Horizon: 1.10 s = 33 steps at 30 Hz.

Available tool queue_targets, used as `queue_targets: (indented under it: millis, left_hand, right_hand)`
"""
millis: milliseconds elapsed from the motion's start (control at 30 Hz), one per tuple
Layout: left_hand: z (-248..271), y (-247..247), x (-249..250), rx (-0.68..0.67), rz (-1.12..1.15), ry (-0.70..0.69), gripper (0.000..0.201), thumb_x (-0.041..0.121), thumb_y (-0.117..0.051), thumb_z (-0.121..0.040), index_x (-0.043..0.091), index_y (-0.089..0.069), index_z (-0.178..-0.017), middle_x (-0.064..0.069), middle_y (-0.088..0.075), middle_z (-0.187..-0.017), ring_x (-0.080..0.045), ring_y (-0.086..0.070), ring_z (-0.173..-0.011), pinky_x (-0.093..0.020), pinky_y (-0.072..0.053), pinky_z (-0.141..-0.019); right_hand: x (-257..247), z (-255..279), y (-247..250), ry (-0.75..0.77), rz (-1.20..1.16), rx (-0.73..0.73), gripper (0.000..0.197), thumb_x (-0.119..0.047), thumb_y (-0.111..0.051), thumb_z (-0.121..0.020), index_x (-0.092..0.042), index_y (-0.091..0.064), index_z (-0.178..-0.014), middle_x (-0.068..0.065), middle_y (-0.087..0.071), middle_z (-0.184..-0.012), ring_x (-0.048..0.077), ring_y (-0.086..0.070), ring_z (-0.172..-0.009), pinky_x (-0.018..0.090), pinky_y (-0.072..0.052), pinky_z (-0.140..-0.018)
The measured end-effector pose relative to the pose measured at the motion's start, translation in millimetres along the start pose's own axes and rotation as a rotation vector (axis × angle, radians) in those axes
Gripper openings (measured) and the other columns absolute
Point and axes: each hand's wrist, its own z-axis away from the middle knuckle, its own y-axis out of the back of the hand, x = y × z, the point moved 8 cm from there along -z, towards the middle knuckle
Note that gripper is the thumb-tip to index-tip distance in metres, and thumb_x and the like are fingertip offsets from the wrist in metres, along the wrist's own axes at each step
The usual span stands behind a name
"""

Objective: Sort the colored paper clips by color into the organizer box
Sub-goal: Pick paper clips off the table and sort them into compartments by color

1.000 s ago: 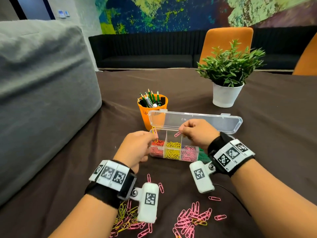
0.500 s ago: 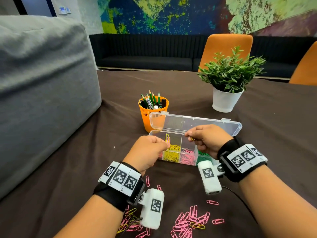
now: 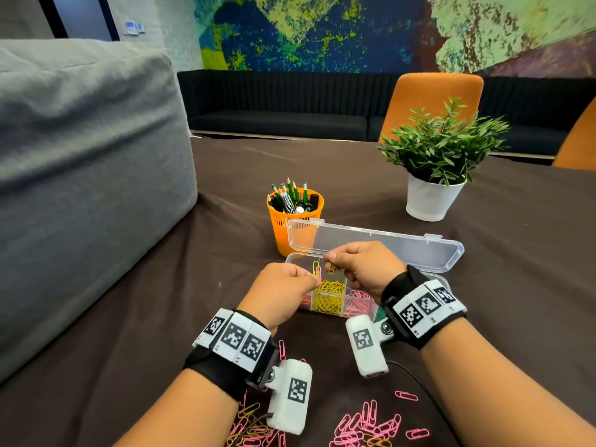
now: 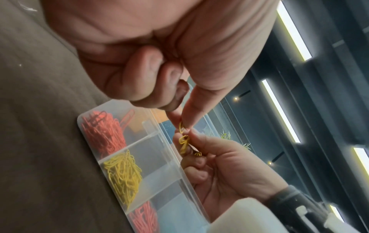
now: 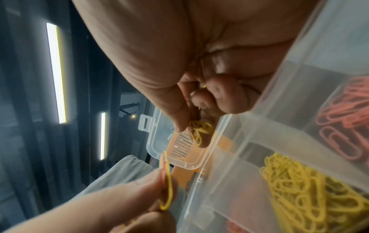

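Note:
A clear organizer box (image 3: 291, 258) lies open on the dark table, its lid (image 3: 387, 250) tipped back. Its compartments hold red clips (image 4: 103, 130), yellow clips (image 3: 329, 296) and pink clips (image 3: 358, 306). My left hand (image 3: 314, 280) hovers over the box's left half and pinches a yellow clip and a pink clip (image 3: 317, 269) together. My right hand (image 3: 330, 261) is just to its right and pinches a few linked yellow clips (image 5: 199, 130). The two hands almost touch above the yellow compartment. Loose pink clips (image 3: 364, 427) and mixed yellow and pink clips (image 3: 248, 421) lie near me.
An orange pencil cup (image 3: 295, 221) stands right behind the box's left end. A potted plant (image 3: 432, 175) sits at the back right. A big grey cushion (image 3: 80, 188) fills the left side. An orange chair (image 3: 435, 101) is beyond the table. A black cable (image 3: 416, 375) runs from my right wrist.
Both hands drew together over the yellow compartment, the left moving right from the red end. The pink clip earlier in my right fingers is gone; they now pinch yellow clips.

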Motion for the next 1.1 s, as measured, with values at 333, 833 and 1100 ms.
queue_targets:
  millis: [333, 833, 1100]
  left_hand:
    - [3.5, 0.6, -7.5, -0.005, 0.065, 0.040, 0.014, 0.023, -0.068, -0.090, 0.011, -0.071, -0.082, 0.015, -0.048, -0.041, -0.001, -0.038, -0.037, -0.019, -0.028, -0.043]
    - [6.0, -3.5, -10.5, 0.013, 0.102, -0.003, 0.019, 0.028, -0.073, -0.088, 0.014, -0.069, -0.077, 0.015, -0.043, -0.041, -0.003, -0.035, -0.034, -0.022, -0.026, -0.043]
    - [-3.6, -2.4, 15.1, 0.041, -0.125, -0.103, 0.011, 0.024, -0.072, -0.088, 0.017, -0.077, -0.082, 0.005, -0.073, -0.086, -0.009, -0.067, -0.081, -0.019, -0.049, -0.066]
  right_hand:
    - [7.9, -1.3, 3.0, -0.031, -0.202, 0.019, 0.014, -0.001, -0.056, -0.092, 0.003, -0.069, -0.091, 0.010, -0.067, -0.074, 0.011, -0.033, -0.047, 0.018, -0.026, -0.037]
    - [-16.1, 18.9, -10.0, 0.206, 0.213, -0.130, 0.019, -0.021, -0.072, -0.087, -0.008, -0.066, -0.074, -0.016, -0.054, -0.045, -0.003, -0.046, -0.040, 0.010, -0.034, -0.046]
    - [-16.6, 17.2, 36.0, 0.173, 0.619, 0.110, 0.028, -0.036, -0.072, -0.084, -0.010, -0.071, -0.073, -0.007, -0.056, -0.055, 0.006, -0.048, -0.052, 0.021, -0.035, -0.051]
